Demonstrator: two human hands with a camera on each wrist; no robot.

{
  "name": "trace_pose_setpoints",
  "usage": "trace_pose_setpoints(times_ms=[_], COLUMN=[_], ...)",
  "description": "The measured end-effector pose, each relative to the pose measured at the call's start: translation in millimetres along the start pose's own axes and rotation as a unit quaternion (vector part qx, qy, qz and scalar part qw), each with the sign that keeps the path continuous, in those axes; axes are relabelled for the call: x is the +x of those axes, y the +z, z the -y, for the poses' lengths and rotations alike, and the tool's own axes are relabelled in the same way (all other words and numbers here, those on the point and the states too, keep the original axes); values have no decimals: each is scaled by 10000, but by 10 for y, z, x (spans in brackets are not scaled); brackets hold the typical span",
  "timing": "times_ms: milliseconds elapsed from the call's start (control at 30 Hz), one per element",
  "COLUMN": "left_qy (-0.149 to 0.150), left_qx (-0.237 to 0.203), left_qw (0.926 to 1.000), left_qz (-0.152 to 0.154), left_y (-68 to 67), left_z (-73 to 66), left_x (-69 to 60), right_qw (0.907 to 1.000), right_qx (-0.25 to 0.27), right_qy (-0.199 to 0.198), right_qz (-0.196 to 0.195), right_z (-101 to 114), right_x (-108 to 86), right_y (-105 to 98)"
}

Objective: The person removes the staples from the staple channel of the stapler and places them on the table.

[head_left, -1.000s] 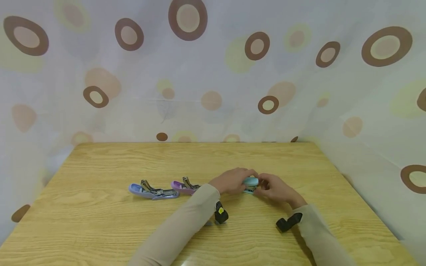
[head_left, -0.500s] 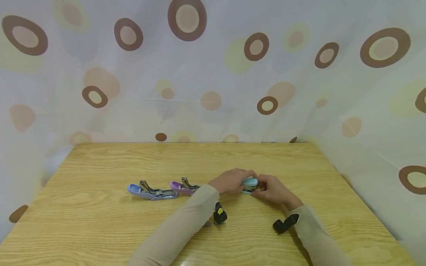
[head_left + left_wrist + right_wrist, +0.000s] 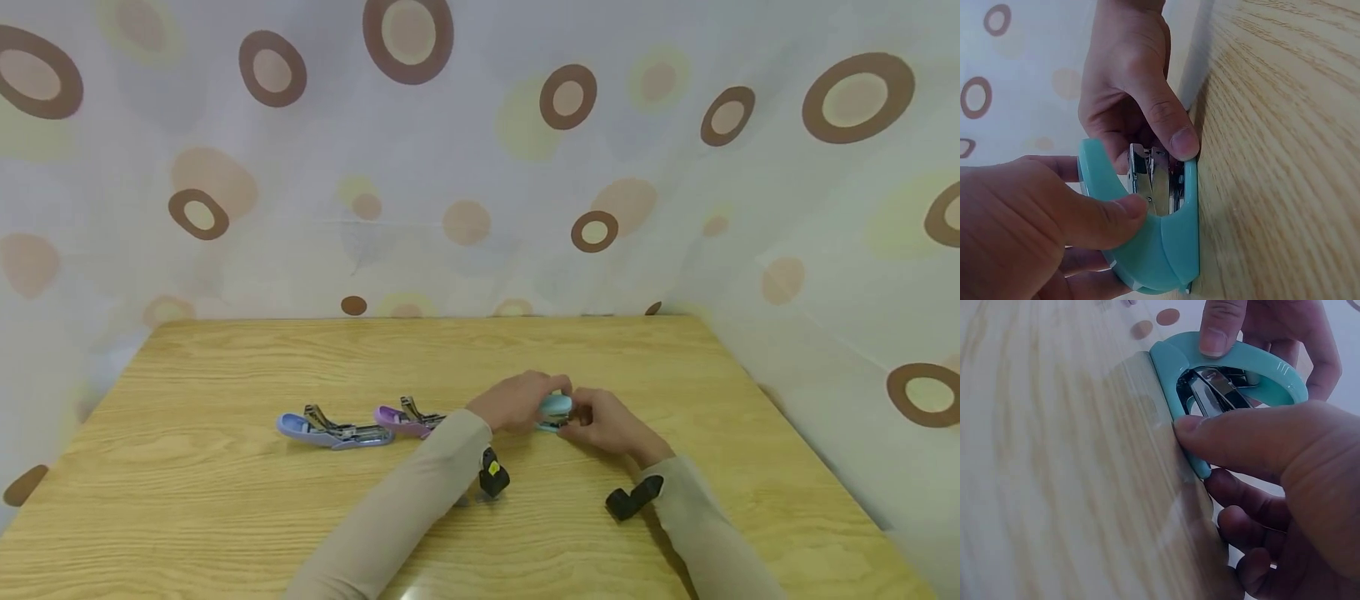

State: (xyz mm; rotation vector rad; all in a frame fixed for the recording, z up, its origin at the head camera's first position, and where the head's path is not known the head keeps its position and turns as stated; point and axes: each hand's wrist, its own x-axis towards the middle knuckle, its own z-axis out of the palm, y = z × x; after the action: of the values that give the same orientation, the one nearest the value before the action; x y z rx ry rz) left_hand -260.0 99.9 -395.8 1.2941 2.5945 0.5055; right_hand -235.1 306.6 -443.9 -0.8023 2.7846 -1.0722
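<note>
A teal stapler (image 3: pixel 556 406) stands on the table between both hands, its top cover raised from the base so the metal magazine shows in both wrist views. My left hand (image 3: pixel 1029 225) grips its hinge end, thumb on one side of the cover and fingers round the other. With thumb and fingers, my right hand (image 3: pixel 1316 462) pinches the front end of the base, the thumb beside the metal part. A purple stapler (image 3: pixel 405 419) and a blue stapler (image 3: pixel 333 431) lie opened out to the left; the left sleeve partly covers the purple one.
The wooden table (image 3: pixel 225 517) meets a patterned wall covering (image 3: pixel 465 150) at its back edge and right side. A black wrist camera (image 3: pixel 492 473) sits on the left sleeve and another black camera (image 3: pixel 633 498) on the right.
The head view has shifted slightly, so everything sits a little further left. Both hands stay on the teal stapler; the right thumb and fingers have moved slightly on its front end.
</note>
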Motion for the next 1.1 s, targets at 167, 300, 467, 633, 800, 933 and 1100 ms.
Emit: trace_pose_setpoints(times_ms=[167,300,467,633,800,933,1100], left_qy=[58,116,411,475,517,579,610], left_qx=[-103,-431,-762,-957,-1547,-1642,-1370], left_qw=[9999,9990,9958,9933,9841,9797,9806], left_qz=[-25,-87,-293,-441,-707,-989,-1259], left_y=[15,34,56,68,85,114,81], left_z=[24,89,169,230,299,323,310], left_x=[-10,-9,12,-5,-38,-69,-122], right_qw=[10000,10000,9999,10000,9997,9991,9990], right_qx=[18,24,-56,13,45,69,116], right_qy=[53,28,62,61,191,365,381], right_qz=[35,57,-66,-9,112,185,184], right_z=[31,48,48,37,43,56,52], right_x=[8,8,-17,-3,7,4,7], right_y=[12,22,2,4,1,0,1])
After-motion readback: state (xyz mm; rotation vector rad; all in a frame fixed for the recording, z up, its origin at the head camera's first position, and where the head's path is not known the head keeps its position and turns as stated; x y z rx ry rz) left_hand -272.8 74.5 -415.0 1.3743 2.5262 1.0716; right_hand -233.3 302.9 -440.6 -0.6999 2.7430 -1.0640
